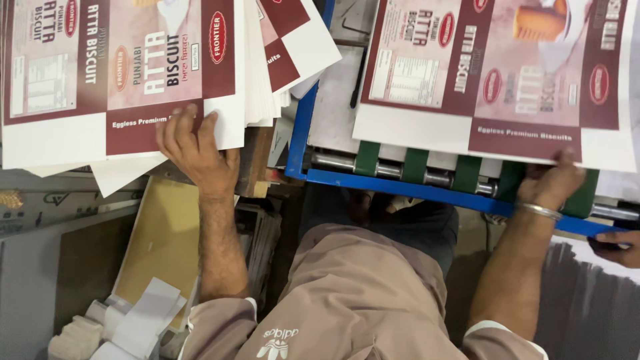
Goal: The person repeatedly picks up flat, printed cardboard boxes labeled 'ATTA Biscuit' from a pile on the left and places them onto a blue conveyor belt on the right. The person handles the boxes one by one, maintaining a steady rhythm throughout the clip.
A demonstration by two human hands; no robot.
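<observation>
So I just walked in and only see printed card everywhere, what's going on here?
A person is working with printed carton sheets at a machine. Their left hand rests on the edge of a stack of printed sheets. Their right hand, with a metal bangle on the wrist, grips the near edge of a single sheet lying over the blue-framed rollers. Another person's fingers show at the right edge.

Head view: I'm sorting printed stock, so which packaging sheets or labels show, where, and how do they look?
Stack of flat carton sheets: upper left, under the left hand; maroon and pink panels, white margins.
Single carton sheet: upper right on the blue-framed roller feeder, right hand at its edge; same colours.
</observation>
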